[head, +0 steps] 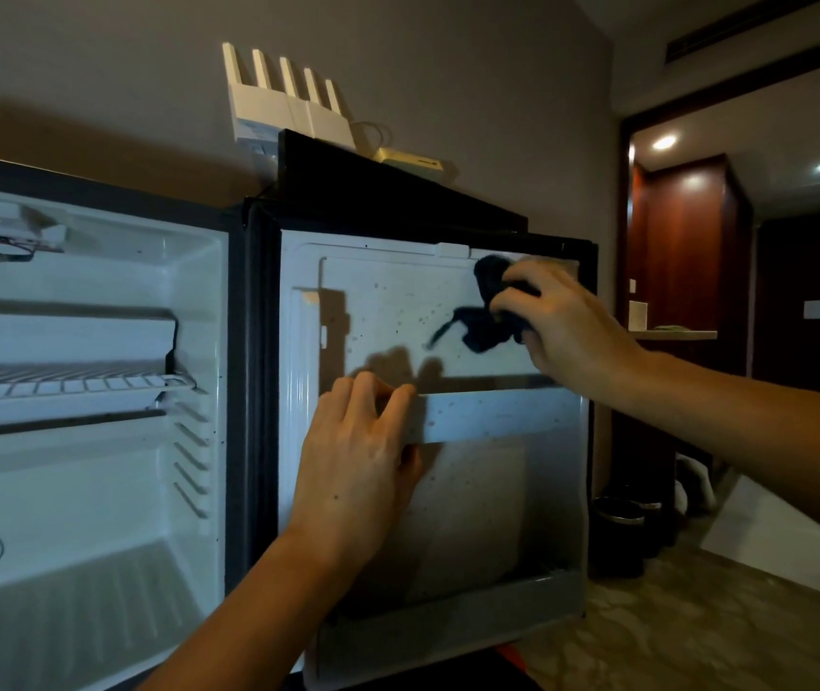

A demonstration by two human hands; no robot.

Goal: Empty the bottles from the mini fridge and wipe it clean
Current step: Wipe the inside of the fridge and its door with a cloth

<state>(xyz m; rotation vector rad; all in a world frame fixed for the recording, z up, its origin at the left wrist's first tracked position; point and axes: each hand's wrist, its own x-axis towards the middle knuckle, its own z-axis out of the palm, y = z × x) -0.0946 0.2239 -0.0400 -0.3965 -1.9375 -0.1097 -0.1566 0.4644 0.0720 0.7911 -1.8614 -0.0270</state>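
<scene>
The mini fridge (pixel 98 491) stands open at the left, with no bottles visible inside. Its door (pixel 473 501) is swung out to the right, its white inner panel speckled with dark spots. My right hand (pixel 557 321) grips a dark cloth (pixel 485 311) and presses it against the upper part of the door's inner panel. My left hand (pixel 363 451) grips the door's middle shelf rail (pixel 493 416), fingers curled over its top edge.
A wire shelf (pixel 59 386) sits inside the fridge. A white router (pixel 288 107) and a small yellowish box (pixel 413 164) rest above the fridge. A dark bin (pixel 617 531) stands on the marbled floor at the right, near a doorway.
</scene>
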